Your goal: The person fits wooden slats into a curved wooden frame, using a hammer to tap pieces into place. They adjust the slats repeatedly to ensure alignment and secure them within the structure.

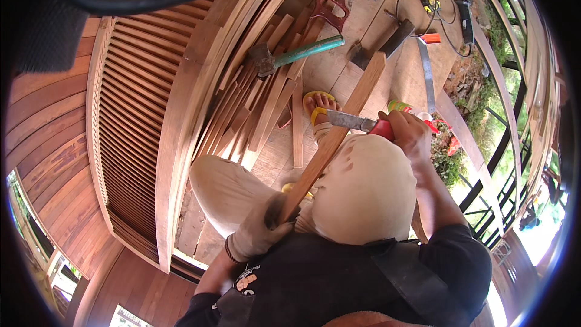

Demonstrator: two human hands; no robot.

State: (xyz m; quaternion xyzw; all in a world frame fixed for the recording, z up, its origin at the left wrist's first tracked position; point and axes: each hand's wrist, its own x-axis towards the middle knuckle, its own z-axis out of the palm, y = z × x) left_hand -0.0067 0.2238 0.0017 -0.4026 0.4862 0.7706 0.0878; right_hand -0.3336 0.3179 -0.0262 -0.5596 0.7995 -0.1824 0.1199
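Note:
My left hand point(259, 230), in a pale glove, is wrapped round the lower end of a long wooden strip point(327, 149). The strip slants up and away across my lap, past my raised right knee. Bare and closed, my right hand point(410, 135) grips the red handle of a knife point(354, 121). Its broad grey blade points left and lies across the strip, roughly midway along; whether the edge bites into the wood I cannot tell. Below the blade's tip is my foot in a yellow sandal point(316, 102).
At left, a slatted wooden panel point(145, 85) stands beside stacked wood strips point(254, 115). A hammer with a green handle point(308, 50) rests on them, near a red-handled handsaw point(331, 6). Farther right lie a dark-handled blade point(393, 39), an orange-handled tool point(426, 66) and an angle grinder point(465, 15).

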